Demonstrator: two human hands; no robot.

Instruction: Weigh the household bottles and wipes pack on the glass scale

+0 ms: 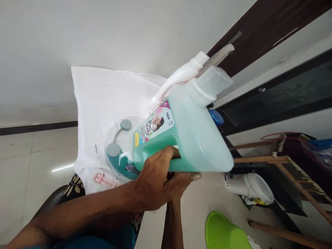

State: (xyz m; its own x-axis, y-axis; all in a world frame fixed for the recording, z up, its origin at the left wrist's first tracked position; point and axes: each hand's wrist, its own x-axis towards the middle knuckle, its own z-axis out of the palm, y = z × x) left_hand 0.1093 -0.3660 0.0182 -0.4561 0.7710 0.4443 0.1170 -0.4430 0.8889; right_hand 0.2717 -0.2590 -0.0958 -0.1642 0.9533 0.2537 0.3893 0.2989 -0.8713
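Observation:
My left hand (153, 176) is closed round the handle of a large pale green detergent bottle (204, 138). The jug-like bottle is tilted, its clear cap pointing to the upper right and its label facing left. My right hand is mostly hidden behind the left hand and the bottle; only its forearm and wrist (174, 216) show, so its fingers cannot be made out. Partly behind the bottle lies a round glass scale (114, 128) with grey pads and a dark display. A pink watch strap (103, 180) rests near the scale. A white capped bottle (178, 74) stands behind the green one.
A white cloth (90, 97) covers the surface under the scale. A bright green plastic tub (225, 231) and a white bucket (241, 186) are on the floor at right, near a wooden frame (261, 159). A brown door (275, 20) is at upper right.

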